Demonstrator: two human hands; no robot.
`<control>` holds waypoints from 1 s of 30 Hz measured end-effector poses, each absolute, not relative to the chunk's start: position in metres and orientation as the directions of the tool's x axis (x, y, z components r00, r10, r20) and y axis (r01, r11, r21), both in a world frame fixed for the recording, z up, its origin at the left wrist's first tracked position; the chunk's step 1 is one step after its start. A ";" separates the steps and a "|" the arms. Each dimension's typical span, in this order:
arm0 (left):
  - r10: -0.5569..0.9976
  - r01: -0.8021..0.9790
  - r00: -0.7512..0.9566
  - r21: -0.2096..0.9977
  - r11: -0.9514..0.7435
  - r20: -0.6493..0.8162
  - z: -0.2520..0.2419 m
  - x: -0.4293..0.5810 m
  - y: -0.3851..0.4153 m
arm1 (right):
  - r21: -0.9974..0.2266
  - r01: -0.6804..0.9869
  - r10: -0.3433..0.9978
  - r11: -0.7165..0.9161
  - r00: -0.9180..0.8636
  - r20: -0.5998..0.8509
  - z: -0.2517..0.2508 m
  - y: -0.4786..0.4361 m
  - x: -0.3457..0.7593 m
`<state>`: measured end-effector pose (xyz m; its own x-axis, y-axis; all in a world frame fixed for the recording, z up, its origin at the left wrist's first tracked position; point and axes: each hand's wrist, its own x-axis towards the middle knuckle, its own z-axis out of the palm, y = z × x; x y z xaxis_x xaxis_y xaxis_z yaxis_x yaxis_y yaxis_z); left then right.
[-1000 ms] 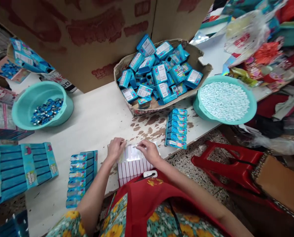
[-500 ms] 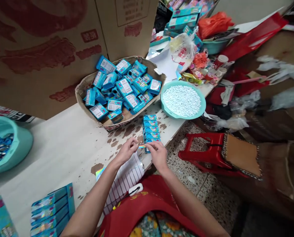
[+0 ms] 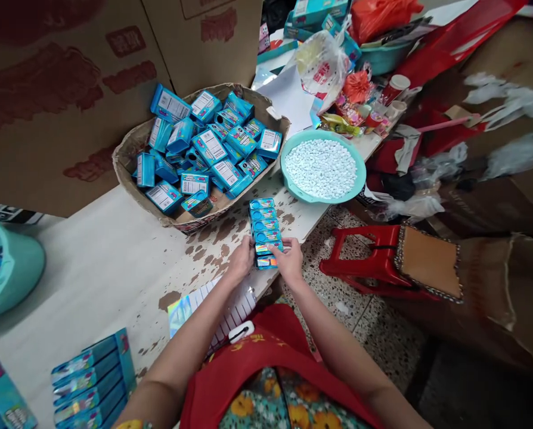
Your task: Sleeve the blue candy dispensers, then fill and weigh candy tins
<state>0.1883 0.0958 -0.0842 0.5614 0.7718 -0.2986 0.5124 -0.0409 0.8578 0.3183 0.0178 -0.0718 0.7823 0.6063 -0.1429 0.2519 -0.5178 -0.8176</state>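
A row of small blue boxes lies at the table's front edge. My left hand grips the left side of a box near the front of the row, with its fingers partly hidden. On the opposite side my right hand holds the same box, its thumb pressing a shiny rainbow sticker on top. The nearest box has a similar sticker; those farther back show round openings on top. Below my left forearm lies a sheet of shiny stickers, partly covered.
A cut-down carton of loose blue boxes stands behind the row. To its right is a teal basin of white pellets. Another teal tub sits far left, near stacked blue boxes. A red stool stands on the floor at right.
Both hands have come down onto the row of boxes. The sticker strip held between them above the row now lies on a box, under the right thumb. The view has shifted slightly.
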 end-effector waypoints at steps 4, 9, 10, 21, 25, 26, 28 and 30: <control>0.812 0.648 0.515 0.745 -0.158 -0.276 -0.085 0.150 0.093 | -0.754 0.435 0.646 -0.493 0.763 0.018 -0.053 0.009 0.314; 0.908 0.850 0.270 0.523 -0.068 -0.321 -0.073 0.025 0.099 | -0.735 0.646 0.869 -0.206 0.466 0.166 -0.026 -0.005 0.252; 0.904 0.879 0.225 0.477 -0.028 -0.363 -0.071 0.003 0.097 | -0.753 0.635 0.921 -0.174 0.375 0.103 -0.027 -0.007 0.235; 0.710 0.843 0.279 0.519 0.142 -0.647 -0.057 -0.055 0.061 | -0.678 0.727 0.992 -0.107 0.030 -0.124 -0.073 -0.001 0.172; 0.562 0.658 0.444 0.680 0.325 -0.698 -0.049 -0.069 0.056 | -0.675 0.735 0.965 0.073 -0.223 -0.138 -0.065 0.015 0.153; 0.550 0.618 0.466 0.700 0.357 -0.693 -0.046 -0.074 0.054 | -0.679 0.727 0.952 0.103 -0.269 -0.144 -0.063 0.018 0.148; 0.562 0.605 0.451 0.701 0.379 -0.693 -0.041 -0.081 0.052 | -0.688 0.708 0.927 0.161 -0.347 -0.140 -0.061 0.023 0.137; 0.607 0.634 0.404 0.688 0.354 -0.685 -0.037 -0.086 0.050 | -0.680 0.701 0.912 0.217 -0.394 -0.115 -0.060 0.023 0.128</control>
<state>-0.0860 0.0496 -0.0370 0.4038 0.6068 -0.6846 0.6336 0.3543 0.6878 0.1285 0.0232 -0.0600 -0.3945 0.9117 -0.1149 0.7006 0.2174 -0.6796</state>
